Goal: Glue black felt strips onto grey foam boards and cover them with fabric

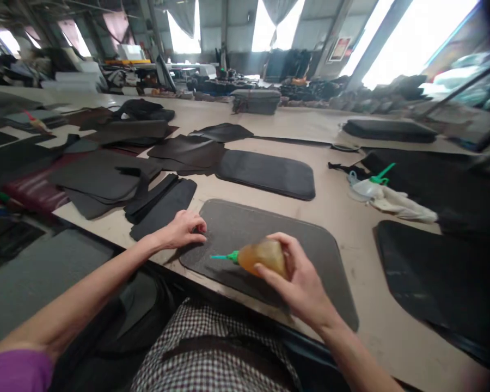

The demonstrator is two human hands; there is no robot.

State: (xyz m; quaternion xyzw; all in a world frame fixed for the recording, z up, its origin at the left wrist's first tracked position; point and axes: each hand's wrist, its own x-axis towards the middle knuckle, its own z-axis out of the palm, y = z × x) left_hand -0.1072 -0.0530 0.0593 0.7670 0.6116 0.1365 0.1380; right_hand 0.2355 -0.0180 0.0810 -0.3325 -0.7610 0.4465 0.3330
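A: Report on the table (330, 209), largest item first.
B: Pale top. The panel (228, 223), dark grey with rounded corners, lies flat at its near edge and serves as landmark.
A: Other large pieces?
B: A black slab (436, 277) right of the panel, apart from it. Overlapping dark sheets (102, 174) beyond and left of it.
A: Medium items?
B: A dark pad (265, 171) just beyond the panel; black strips (165, 204) beside its left end; a whitish cloth (404, 204) beyond and right of it.
A: Left hand (185, 230)?
B: At the panel's left end, fingers loosely curled, thumb apart, grip empty. Contact with the panel: cannot tell.
A: Right hand (296, 269)?
B: Above the panel, thumb and fingers closed around the bottle (263, 257).
A: Bottle position?
B: Tilted almost level over the panel, amber contents visible.
A: Smallest item?
B: Its green nozzle (225, 256), pointing left over the panel.
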